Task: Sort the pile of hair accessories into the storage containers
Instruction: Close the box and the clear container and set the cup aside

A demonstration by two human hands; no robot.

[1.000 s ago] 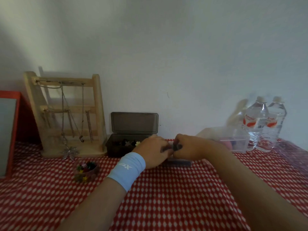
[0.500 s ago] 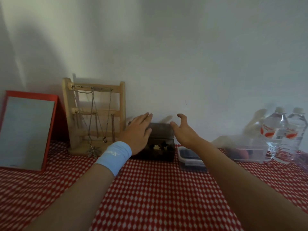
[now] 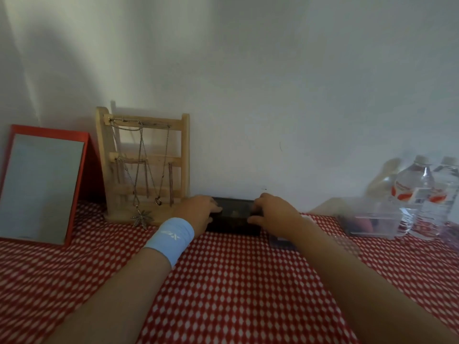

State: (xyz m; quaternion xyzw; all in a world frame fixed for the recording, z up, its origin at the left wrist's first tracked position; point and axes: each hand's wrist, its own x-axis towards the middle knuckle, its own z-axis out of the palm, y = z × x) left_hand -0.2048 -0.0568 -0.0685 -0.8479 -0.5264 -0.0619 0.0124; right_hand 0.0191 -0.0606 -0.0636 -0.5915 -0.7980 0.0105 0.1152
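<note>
A dark storage box (image 3: 233, 219) stands against the wall on the red checked tablecloth (image 3: 236, 281), its lid down. My left hand (image 3: 198, 211), with a light blue wristband, holds the box's left end, fingers bent over the lid. At the right end my right hand (image 3: 273, 212) does the same, fingers on top and thumb against the front. A small flat box (image 3: 282, 242) lies just right of the dark box, partly hidden under my right forearm. A clear container (image 3: 372, 220) with a pink item inside sits further right.
A wooden jewellery stand (image 3: 144, 167) hung with chains is left of the dark box, and a red-framed mirror (image 3: 42, 187) leans at the far left. Two water bottles (image 3: 422, 194) stand at the right, behind the clear container. The wall runs close behind everything.
One second ago both hands pinched a small dark item by the open box. They then reached up to the raised lid, which now lies shut under both hands.
</note>
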